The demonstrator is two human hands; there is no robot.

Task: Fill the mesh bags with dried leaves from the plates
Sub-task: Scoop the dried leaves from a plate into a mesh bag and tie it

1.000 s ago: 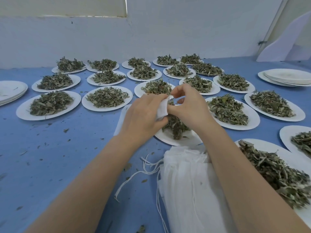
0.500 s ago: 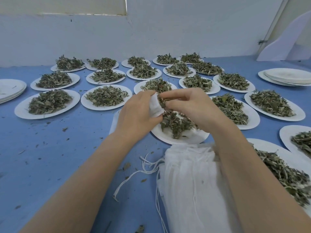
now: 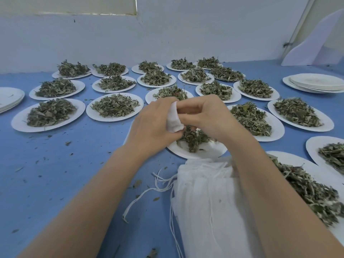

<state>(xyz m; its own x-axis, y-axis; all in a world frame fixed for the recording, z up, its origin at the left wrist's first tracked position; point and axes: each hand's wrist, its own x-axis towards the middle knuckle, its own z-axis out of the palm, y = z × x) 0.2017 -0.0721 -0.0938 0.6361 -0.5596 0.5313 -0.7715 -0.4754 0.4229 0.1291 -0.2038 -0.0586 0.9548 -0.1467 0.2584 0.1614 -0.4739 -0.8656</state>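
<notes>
My left hand (image 3: 150, 127) grips a small white mesh bag (image 3: 174, 119) above a white plate (image 3: 186, 152) that carries a pile of dried leaves (image 3: 193, 139). My right hand (image 3: 208, 116) is beside it, its fingertips pinching the bag's top edge. A stack of white mesh bags (image 3: 210, 202) with loose drawstrings lies near me on the blue table (image 3: 55, 174), partly under my right forearm.
Several white plates heaped with dried leaves (image 3: 114, 107) cover the table to the wall. Bare stacked plates sit at the far right (image 3: 316, 82) and the left edge (image 3: 9, 97). A large leaf plate (image 3: 316, 192) lies under my right arm. Leaf crumbs dot the blue surface.
Both hands have shifted slightly over the near plate. My right hand has come up from the leaf pile to the bag's top edge, where its fingers now pinch the mesh.
</notes>
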